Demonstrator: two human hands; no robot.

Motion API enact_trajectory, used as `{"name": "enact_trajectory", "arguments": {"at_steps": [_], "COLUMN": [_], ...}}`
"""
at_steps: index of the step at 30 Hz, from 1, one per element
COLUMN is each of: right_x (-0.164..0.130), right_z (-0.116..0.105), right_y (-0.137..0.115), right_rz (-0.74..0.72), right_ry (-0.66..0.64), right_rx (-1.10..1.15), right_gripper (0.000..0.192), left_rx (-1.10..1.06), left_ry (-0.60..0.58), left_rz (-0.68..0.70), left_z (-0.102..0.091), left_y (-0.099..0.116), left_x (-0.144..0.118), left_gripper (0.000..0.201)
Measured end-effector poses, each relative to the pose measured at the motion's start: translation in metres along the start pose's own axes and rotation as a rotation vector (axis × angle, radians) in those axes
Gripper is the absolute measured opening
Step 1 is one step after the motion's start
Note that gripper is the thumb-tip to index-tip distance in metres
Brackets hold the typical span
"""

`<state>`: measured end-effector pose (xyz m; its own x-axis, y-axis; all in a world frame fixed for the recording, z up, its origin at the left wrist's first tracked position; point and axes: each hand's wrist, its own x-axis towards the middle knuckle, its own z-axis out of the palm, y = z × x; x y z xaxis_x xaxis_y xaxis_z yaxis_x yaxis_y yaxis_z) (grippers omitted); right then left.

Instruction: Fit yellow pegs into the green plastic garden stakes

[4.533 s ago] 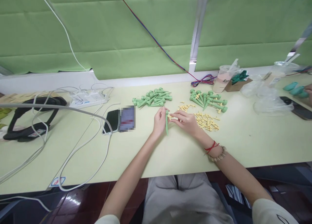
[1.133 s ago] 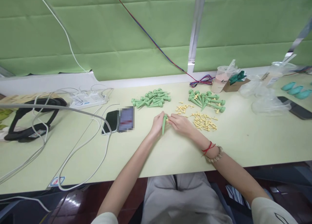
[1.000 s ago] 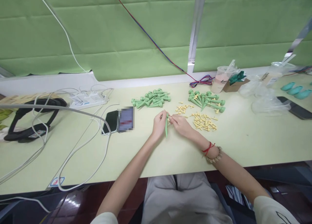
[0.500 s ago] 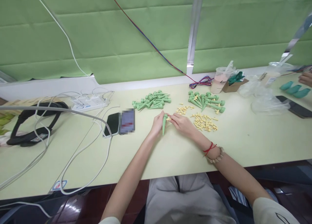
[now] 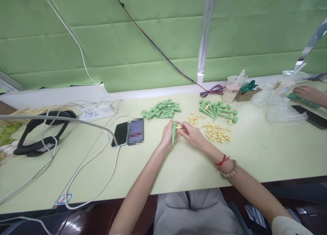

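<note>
My left hand (image 5: 168,134) is closed around a green watering spike (image 5: 174,134), cap end up and pointed end down, above the table. A small yellow valve (image 5: 178,127) sticks out sideways from the spike, just below its cap. The fingers of my right hand (image 5: 189,131) pinch the outer end of this valve. Beyond my hands lies a pile of green spikes (image 5: 163,109). To the right are green spikes with yellow valves in several of them (image 5: 217,109). Loose yellow valves (image 5: 217,132) lie in two heaps close to my right hand.
Left of my hands are a phone (image 5: 120,134), a blurred flat item (image 5: 136,131), white cables (image 5: 89,160), a power strip (image 5: 98,111) and a black headband (image 5: 46,146). At right are a cup (image 5: 231,90), plastic bags (image 5: 283,114) and another person's hand (image 5: 306,92) over teal pieces.
The view has shifted slightly. My hands stay on the spike and valve, with the right fingers a little more spread. The other person's hand has moved left over the teal pieces.
</note>
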<state>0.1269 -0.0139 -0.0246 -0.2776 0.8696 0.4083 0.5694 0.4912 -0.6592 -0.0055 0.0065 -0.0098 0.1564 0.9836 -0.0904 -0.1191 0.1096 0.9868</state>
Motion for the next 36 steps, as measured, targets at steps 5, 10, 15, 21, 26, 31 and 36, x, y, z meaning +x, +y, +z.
{"name": "enact_trajectory", "arguments": {"at_steps": [5, 10, 15, 21, 26, 31, 36], "right_x": [0.0, 0.002, 0.003, 0.001, 0.0, 0.001, 0.002], "right_z": [-0.006, -0.006, -0.008, -0.01, -0.008, -0.01, -0.006], "right_y": [0.004, 0.013, 0.021, 0.019, 0.018, 0.012, 0.002], "right_rz": [-0.041, -0.142, -0.212, -0.223, -0.206, -0.122, -0.031], "right_ry": [-0.02, -0.038, -0.025, -0.036, -0.075, -0.078, -0.095], "right_rx": [-0.125, -0.249, -0.327, -0.366, -0.22, 0.088, 0.231], "right_gripper": [0.032, 0.032, 0.036, 0.037, 0.033, 0.036, 0.042], "left_rx": [-0.022, -0.027, -0.031, 0.006, 0.076, 0.142, 0.239], "left_ry": [-0.047, -0.081, -0.123, -0.137, -0.124, -0.086, 0.014], "left_rz": [-0.109, -0.171, -0.185, -0.144, -0.033, 0.148, 0.377], "left_z": [-0.002, -0.002, -0.004, -0.005, -0.003, 0.003, 0.001], "left_y": [0.005, 0.002, 0.001, -0.002, -0.004, -0.001, -0.003], "left_x": [-0.003, -0.004, -0.003, -0.003, -0.004, -0.008, -0.015], "left_gripper": [0.041, 0.038, 0.041, 0.041, 0.041, 0.039, 0.029]}}
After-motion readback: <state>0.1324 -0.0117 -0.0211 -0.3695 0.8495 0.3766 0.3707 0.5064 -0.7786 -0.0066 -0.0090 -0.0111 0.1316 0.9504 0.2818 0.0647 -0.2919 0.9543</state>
